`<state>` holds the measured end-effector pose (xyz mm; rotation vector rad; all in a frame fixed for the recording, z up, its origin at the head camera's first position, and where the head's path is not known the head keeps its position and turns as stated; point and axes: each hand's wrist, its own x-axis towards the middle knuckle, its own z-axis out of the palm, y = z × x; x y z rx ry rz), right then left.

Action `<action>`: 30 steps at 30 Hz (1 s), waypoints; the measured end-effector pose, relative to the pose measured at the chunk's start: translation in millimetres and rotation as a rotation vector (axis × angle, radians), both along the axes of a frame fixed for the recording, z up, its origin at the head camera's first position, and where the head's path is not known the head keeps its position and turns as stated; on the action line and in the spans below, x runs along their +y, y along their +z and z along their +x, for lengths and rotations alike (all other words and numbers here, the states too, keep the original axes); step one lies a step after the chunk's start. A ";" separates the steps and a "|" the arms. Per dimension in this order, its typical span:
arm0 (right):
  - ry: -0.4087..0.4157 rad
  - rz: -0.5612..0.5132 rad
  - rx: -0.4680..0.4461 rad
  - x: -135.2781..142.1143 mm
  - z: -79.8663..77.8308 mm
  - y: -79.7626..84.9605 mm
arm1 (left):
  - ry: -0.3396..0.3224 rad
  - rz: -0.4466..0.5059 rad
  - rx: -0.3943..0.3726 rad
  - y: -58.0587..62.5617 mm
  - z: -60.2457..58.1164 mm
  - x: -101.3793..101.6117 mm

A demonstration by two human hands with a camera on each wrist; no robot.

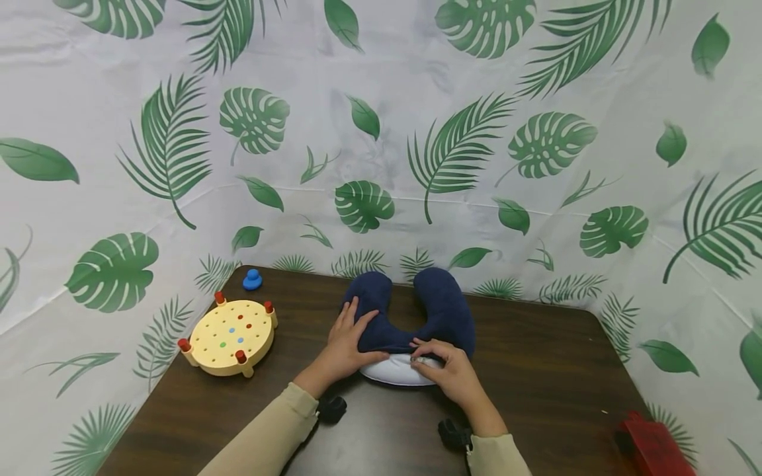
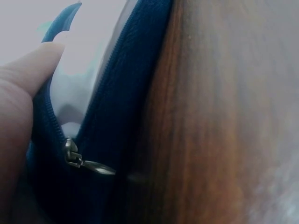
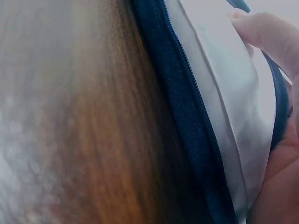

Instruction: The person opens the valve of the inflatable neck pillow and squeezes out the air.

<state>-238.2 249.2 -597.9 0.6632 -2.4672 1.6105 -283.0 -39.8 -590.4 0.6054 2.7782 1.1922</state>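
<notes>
A navy U-shaped neck pillow (image 1: pixel 450 311) lies on the table with its curved middle toward me. Its cover is unzipped along the near edge, showing the white inner cushion (image 1: pixel 393 371). My left hand (image 1: pixel 345 347) rests spread over the pillow's left side, its thumb reaching the opening's upper edge. Thumb and fingers of my right hand (image 1: pixel 448 367) pinch at the upper edge of the opening, by the white cushion. A metal zipper slider (image 2: pixel 71 151) sits at the left end of the gap, its pull tab hanging out. In the right wrist view, the zipper teeth (image 3: pixel 196 95) border the white fabric.
At left stands a round yellow pegboard (image 1: pixel 223 357) with red corner pegs and several coloured dots. Behind it is a small blue knobbed piece (image 1: pixel 253 279). A red object (image 1: pixel 655 443) lies at the right front edge. Leaf-printed cloth (image 1: pixel 381 158) surrounds the dark wooden table (image 1: pixel 536 390).
</notes>
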 end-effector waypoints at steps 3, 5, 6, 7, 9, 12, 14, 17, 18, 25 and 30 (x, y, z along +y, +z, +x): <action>0.013 0.013 0.015 1.3 -1.4 -0.4 | -0.001 -0.002 0.003 -0.2 -0.3 0.2; 0.019 0.026 0.018 2.2 -1.9 0.0 | -0.001 -0.001 0.004 -0.5 -0.6 0.3; 0.018 0.035 0.021 2.4 -1.9 0.4 | -0.002 -0.001 0.004 -0.6 -0.7 0.5; 0.020 0.036 0.017 2.6 -1.7 0.8 | -0.001 0.001 0.006 -0.9 -0.8 0.6; 0.020 0.032 -0.002 2.4 -0.8 1.6 | -0.002 -0.001 0.006 -1.3 -0.7 0.8; 0.019 0.011 -0.029 1.7 0.9 1.8 | -0.005 -0.006 0.004 -1.8 -0.2 1.0; 0.018 -0.003 -0.044 1.2 1.7 1.3 | -0.007 -0.009 0.000 -1.9 0.2 1.0; 0.012 -0.007 -0.041 0.4 1.7 0.7 | -0.007 -0.002 -0.004 -1.5 0.4 0.9; 0.010 -0.005 -0.035 0.2 1.4 0.1 | -0.006 0.001 -0.003 -1.4 0.3 0.8; 0.001 0.002 -0.025 -0.8 -0.7 -3.2 | -0.006 -0.009 -0.005 -2.1 0.3 0.1; -0.009 0.012 -0.022 -1.2 -1.3 -3.5 | -0.005 0.001 -0.006 -0.8 0.1 -0.4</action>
